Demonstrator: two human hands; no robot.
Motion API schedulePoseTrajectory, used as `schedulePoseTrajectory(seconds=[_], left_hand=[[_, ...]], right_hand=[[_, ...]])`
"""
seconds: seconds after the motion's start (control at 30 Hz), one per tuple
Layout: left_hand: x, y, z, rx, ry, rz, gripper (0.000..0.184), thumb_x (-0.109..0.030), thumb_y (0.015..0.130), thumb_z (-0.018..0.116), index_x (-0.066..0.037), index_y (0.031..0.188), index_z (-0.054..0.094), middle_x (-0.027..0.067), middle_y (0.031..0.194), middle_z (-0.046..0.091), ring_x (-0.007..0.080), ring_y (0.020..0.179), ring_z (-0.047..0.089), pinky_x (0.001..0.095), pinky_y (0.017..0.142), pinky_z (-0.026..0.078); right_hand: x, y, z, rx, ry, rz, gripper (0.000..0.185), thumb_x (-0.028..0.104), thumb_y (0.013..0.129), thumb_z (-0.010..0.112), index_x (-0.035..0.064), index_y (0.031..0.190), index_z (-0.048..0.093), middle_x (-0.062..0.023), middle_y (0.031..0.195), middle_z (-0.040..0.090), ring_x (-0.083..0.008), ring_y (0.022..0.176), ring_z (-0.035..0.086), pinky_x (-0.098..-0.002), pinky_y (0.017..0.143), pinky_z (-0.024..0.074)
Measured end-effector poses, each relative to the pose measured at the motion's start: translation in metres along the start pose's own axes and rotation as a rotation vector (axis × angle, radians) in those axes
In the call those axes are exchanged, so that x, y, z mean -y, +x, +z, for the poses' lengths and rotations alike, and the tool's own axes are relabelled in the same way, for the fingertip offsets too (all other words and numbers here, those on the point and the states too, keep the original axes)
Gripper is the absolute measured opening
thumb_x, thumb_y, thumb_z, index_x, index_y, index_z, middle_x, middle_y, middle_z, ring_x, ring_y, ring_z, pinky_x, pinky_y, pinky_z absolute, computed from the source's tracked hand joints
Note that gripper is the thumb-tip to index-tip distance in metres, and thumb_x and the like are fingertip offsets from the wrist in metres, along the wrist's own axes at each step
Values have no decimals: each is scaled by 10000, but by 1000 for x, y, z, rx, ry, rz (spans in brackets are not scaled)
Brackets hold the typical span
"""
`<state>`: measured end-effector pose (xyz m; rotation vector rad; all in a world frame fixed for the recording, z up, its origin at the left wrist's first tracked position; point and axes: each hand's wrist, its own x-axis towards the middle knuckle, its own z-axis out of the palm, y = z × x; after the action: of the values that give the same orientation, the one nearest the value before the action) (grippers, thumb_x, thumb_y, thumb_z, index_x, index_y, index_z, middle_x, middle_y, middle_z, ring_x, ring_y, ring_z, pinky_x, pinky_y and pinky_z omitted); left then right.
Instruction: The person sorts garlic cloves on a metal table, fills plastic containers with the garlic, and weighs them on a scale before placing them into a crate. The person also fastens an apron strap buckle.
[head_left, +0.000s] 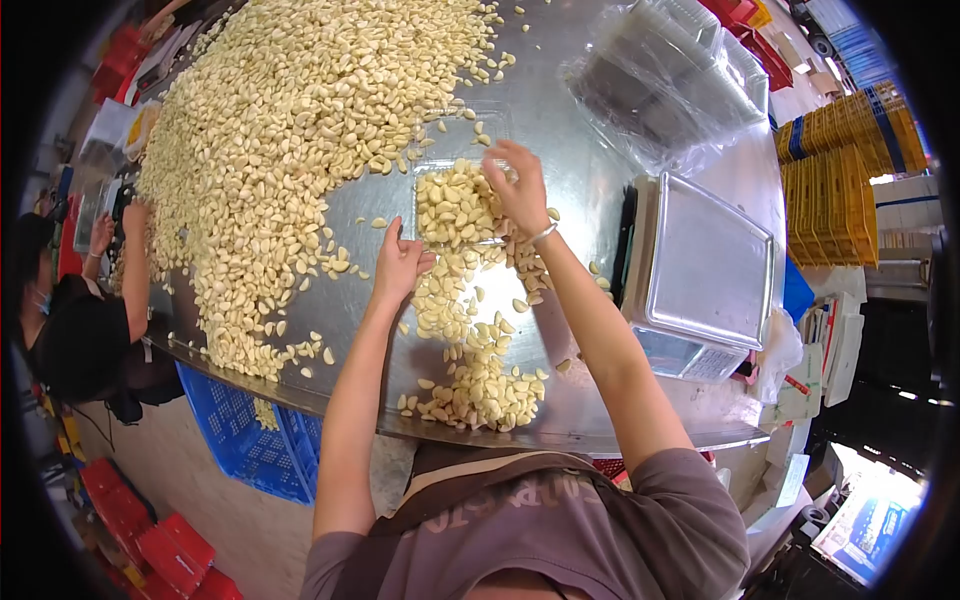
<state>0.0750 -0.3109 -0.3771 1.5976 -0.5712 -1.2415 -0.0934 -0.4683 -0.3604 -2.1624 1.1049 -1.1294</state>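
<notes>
Cloves, pale, smooth and plump, in a low pile on the near side of the clear tray, close to the edge of the desk. From that pile, a loose trail of the same curved shapes leading up to the near rim of the tray. Just left of the tray, the left hand: grip spread, index finger straight and pointing away, other fingers loosely bent, thin plastic wall close by the fingertips. Over the right side of the tray, the right hand, with a pale band at the wrist: fingers bent and turned toward the heaped contents, impossible to tell whether around a clove or not. Inside the tray, directly below and left of that grip, a rounded mound of ivory cloves. Right of the tray, a silvery rectangular pan with a raised rim and dull shine. Beyond and left of the tray, a broad, knobbly heap on brushed grey metal; beyond and right, stacked clear containers in crinkled film. Farther left, past the heap, another person's hand. Far right of the tray, slatted yellow crates.
</notes>
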Motion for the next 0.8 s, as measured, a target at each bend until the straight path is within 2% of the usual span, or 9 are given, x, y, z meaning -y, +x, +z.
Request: schedulePoseTrajectory(seconds=[0.1, 0.13, 0.23, 0.27, 0.4, 0.53, 0.6, 0.8], left_hand=[[-6, 1, 12, 16, -139, -19, 573, -29, 927, 479, 4, 1428, 204, 145, 935, 569, 246, 856, 658, 307, 726, 571], [-6, 0, 15, 25, -196, -19, 564, -26, 923, 476, 3, 1424, 218, 154, 941, 574, 260, 855, 663, 316, 723, 576], [-12, -1, 17, 20, -353, -12, 565, -6, 915, 465, 10, 1423, 220, 148, 939, 576, 264, 825, 666, 316, 707, 579], [-14, -1, 15, 35, -331, 0, 560, -7, 919, 456, 5, 1427, 218, 145, 952, 587, 250, 832, 663, 319, 715, 578], [-29, -14, -5, 91, -250, 38, 543, -12, 927, 440, 6, 1426, 228, 140, 989, 617, 205, 827, 659, 312, 712, 577], [-70, -38, -13, 178, -231, 87, 489, -33, 933, 448, 36, 1393, 295, 125, 962, 642, 165, 745, 659, 273, 661, 576], [-85, -45, -10, 241, -202, 118, 455, -56, 941, 464, 46, 1368, 343, 118, 941, 648, 150, 718, 656, 264, 644, 571], [-118, -64, 75, 450, -158, 157, 449, -91, 936, 519, 51, 1342, 392, 64, 892, 595, 146, 714, 642, 266, 643, 557]], right_hand=[[-40, 14, 25, -101, 333, 710, 400, 191, 848, 636, -47, 1162, 567, -238, 1167, 571, -277, 1088, 532, -367, 910, 437], [-48, 21, 27, -99, 604, 882, 448, 157, 857, 631, -114, 1191, 507, -216, 1073, 603, -215, 961, 591, -339, 809, 486], [-50, 22, 20, -71, 937, 922, 392, 119, 850, 645, -103, 1155, 538, -127, 935, 628, -161, 769, 624, -264, 653, 501], [-46, 22, 19, -92, 941, 912, 317, 76, 853, 635, -85, 1118, 568, -65, 828, 617, -131, 652, 617, -223, 555, 474], [-6, 17, -19, -23, 797, 872, 238, 33, 848, 635, -58, 1064, 602, -50, 837, 602, -134, 683, 628, -222, 570, 486], [28, 0, -65, -60, 877, 811, 235, 39, 842, 645, -52, 1055, 600, -63, 918, 579, -158, 729, 644, -239, 611, 530], [42, -12, -94, -115, 903, 800, 238, 45, 839, 655, -48, 1051, 601, -62, 907, 583, -162, 739, 648, -238, 626, 537], [40, -60, -208, -311, 851, 785, 243, 112, 851, 665, 17, 1069, 613, -35, 895, 622, -149, 795, 660, -232, 656, 521]])
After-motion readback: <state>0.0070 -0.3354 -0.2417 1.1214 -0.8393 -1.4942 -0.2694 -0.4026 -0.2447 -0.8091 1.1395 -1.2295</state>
